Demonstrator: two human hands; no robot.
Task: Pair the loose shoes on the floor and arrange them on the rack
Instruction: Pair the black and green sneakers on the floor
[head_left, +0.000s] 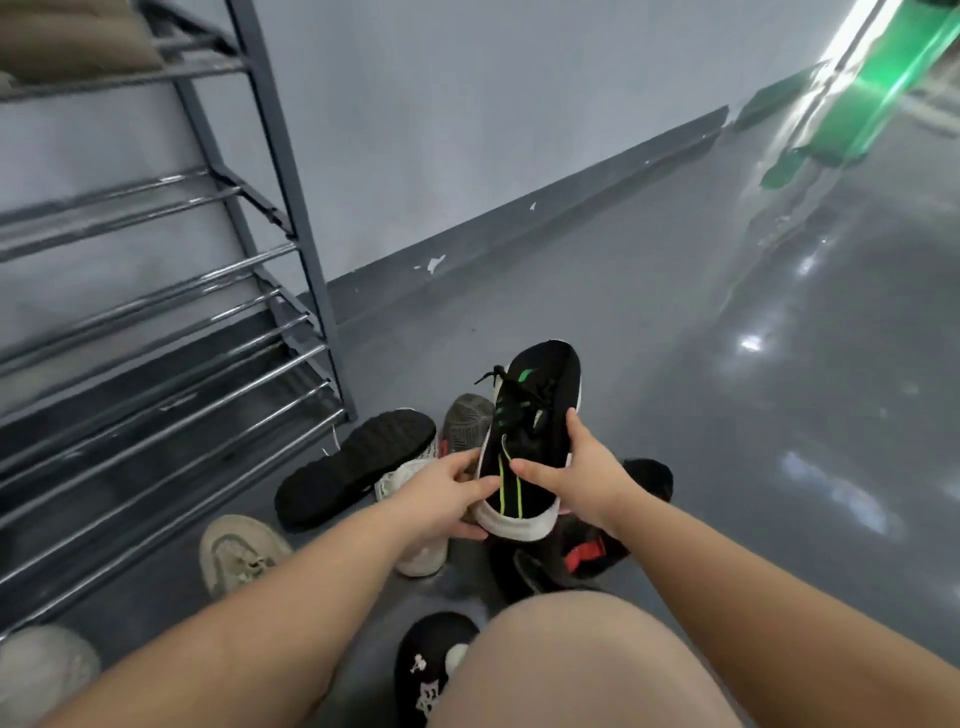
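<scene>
A metal rack (156, 322) with chrome bars is seen well left of the grip; its lower tiers carry nothing visible, and on the top tier a tan item (78, 47), blurred, is partly seen. A black sneaker (530, 441) is held off the floor between both hands: the left hand (447, 493) is curled about its heel side, and the right hand (582, 478) is wrapped round the opposite side, thumb across the upper. The sneaker is black knit with green stripes, black laces and a white sole, toe pointing away. Below and left of the grip a black sole-up shoe (353, 467), a grey shoe (465, 421), a white shoe (410, 519) and a beige shoe (241, 551) lie on the floor. Beneath the right hand a black-and-red shoe (582, 556) is noted.
</scene>
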